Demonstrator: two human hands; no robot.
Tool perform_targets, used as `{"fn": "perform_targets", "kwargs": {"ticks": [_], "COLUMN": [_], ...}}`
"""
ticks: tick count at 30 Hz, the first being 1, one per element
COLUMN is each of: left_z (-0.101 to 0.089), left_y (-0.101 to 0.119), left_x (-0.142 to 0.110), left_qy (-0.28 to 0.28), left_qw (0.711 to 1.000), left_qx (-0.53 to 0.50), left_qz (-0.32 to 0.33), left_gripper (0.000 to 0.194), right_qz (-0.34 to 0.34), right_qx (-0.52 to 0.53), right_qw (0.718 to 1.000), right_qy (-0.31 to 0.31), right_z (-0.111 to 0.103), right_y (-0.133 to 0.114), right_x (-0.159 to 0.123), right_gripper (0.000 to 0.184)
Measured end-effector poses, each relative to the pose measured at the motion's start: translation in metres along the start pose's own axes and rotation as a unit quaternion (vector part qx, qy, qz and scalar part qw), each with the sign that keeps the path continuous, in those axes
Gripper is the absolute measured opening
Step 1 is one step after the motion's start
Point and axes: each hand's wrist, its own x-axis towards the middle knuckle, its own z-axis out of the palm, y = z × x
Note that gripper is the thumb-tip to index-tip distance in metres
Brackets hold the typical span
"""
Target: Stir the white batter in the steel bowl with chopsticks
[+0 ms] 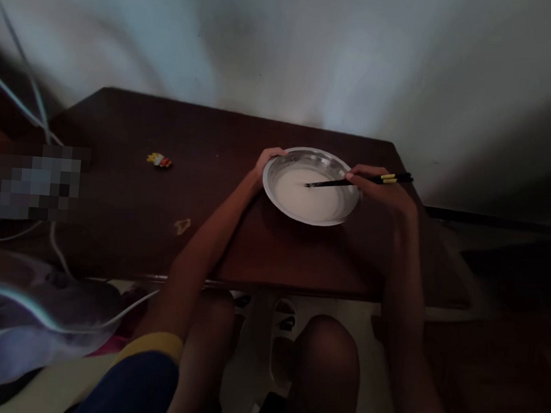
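A round metal bowl with a pale white liquid in it sits on a dark brown wooden table, right of centre. My left hand grips the bowl's left rim, fingers curled over the edge. My right hand is closed on a pair of black chopsticks with yellow bands. Their tips reach into the white liquid near the bowl's middle.
A small yellow and red object lies on the table to the left. White cables run along the far left, beside a blurred patch. A pale wall rises behind the table. My knees show below the table's front edge.
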Motion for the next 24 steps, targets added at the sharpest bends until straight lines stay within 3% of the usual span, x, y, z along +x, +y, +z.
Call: {"fn": "perform_targets", "kwargs": {"ticks": [3,7,10,13,16,19,21,24], "left_z": [0.001,0.007,0.010,0.011,0.012,0.013,0.013,0.011], "left_y": [0.002,0.005,0.007,0.008,0.009,0.010,0.011,0.011], "left_x": [-0.001,-0.007,-0.012,-0.014,-0.016,-0.018,-0.018,-0.016], "left_qy": [0.009,0.051,0.075,0.083,0.084,0.080,0.077,0.077], "left_qw": [1.000,0.998,0.997,0.996,0.995,0.996,0.996,0.996], "left_qx": [-0.003,0.031,0.036,0.038,0.042,0.038,0.033,0.024], "left_qz": [0.002,0.006,0.002,-0.011,-0.019,-0.025,-0.028,-0.031], "left_gripper": [0.016,0.021,0.023,0.025,0.024,0.023,0.024,0.022], "right_qz": [0.011,-0.034,-0.035,0.013,0.007,-0.044,-0.054,-0.020], "right_qx": [0.024,0.030,0.003,0.022,0.058,0.040,0.009,-0.017], "right_qw": [1.000,0.997,0.999,0.999,0.998,0.996,0.998,1.000], "right_qy": [-0.016,-0.057,-0.001,0.036,-0.011,-0.064,-0.039,0.014], "right_z": [-0.008,0.008,0.012,0.001,-0.002,0.012,0.017,0.008], "right_y": [0.001,-0.001,0.007,0.017,0.016,0.011,0.012,0.022], "right_x": [-0.003,0.002,0.008,0.007,0.003,0.007,0.011,0.012], "right_gripper": [0.035,0.039,0.040,0.040,0.038,0.038,0.036,0.037]}}
